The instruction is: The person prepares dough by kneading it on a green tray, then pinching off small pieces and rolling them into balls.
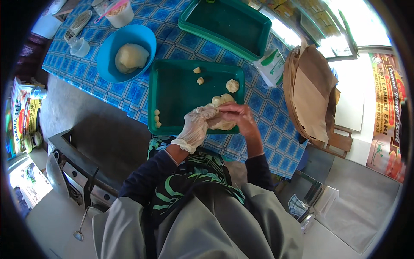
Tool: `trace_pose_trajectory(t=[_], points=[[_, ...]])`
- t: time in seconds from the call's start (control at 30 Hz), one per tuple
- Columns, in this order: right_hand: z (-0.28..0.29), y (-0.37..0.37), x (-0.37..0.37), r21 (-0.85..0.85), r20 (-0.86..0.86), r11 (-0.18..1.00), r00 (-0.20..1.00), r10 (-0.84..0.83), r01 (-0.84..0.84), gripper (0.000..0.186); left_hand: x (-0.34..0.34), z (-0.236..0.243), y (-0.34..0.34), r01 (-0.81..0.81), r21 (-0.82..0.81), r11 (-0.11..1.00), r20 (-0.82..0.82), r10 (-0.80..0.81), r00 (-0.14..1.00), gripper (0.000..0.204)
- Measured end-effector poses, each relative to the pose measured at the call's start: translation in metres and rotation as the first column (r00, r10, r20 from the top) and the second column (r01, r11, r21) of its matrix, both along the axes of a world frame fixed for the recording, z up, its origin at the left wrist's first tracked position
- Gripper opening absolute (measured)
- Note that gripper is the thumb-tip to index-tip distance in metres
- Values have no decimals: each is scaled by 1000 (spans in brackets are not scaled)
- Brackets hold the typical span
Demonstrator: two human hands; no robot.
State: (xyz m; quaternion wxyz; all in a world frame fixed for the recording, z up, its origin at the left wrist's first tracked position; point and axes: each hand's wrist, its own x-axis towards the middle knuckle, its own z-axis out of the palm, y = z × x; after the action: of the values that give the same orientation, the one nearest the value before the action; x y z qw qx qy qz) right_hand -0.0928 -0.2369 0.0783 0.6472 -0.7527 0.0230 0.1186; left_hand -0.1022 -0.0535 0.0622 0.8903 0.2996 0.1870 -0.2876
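My left hand (194, 127), in a thin translucent glove, is closed over the green tray (172, 99), its fingertips meeting those of my bare right hand (239, 116). My right hand's fingers are also closed; what lies between the hands is hidden. Pale dough pieces (222, 100) lie just behind and under my fingers. In the same tray are a larger round lump (232, 85), two small pieces (197, 70) near the back, and a short row of small balls (157, 118) along the left side.
A blue bowl (132, 58) of dough stands left of the tray, with plastic containers (117, 15) and a scale (77, 26) beyond. Stacked green trays (224, 26), a white packet (269, 68) and a paper-lined woven tray (312, 90) are behind and right. A metal stove (73, 172) is lower left.
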Motion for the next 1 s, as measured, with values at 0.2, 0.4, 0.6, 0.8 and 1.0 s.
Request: trace_pose_trajectory(t=[0.2, 0.4, 0.6, 0.8, 1.0], points=[[-60, -36, 78, -744, 318, 633, 946, 55, 214, 16, 15, 17, 27, -129, -30, 991, -65, 127, 990, 19], [-65, -25, 92, -938, 254, 323, 889, 380, 130, 13, 17, 19, 45, -111, -162, 981, 100, 128, 987, 14], [-61, -31, 98, -905, 322, 387, 878, 354, 176, 11, 22, 20, 44, -164, -26, 986, 99, 166, 981, 12], [19, 37, 51, 317, -326, 941, 945, -13, 122, 19, 27, 14, 48, -186, 176, 967, 61, 177, 982, 23], [14, 59, 25, -17, -220, 987, 963, -159, 159, 8, 26, 2, 42, -79, 125, 989, 120, 64, 991, 22]])
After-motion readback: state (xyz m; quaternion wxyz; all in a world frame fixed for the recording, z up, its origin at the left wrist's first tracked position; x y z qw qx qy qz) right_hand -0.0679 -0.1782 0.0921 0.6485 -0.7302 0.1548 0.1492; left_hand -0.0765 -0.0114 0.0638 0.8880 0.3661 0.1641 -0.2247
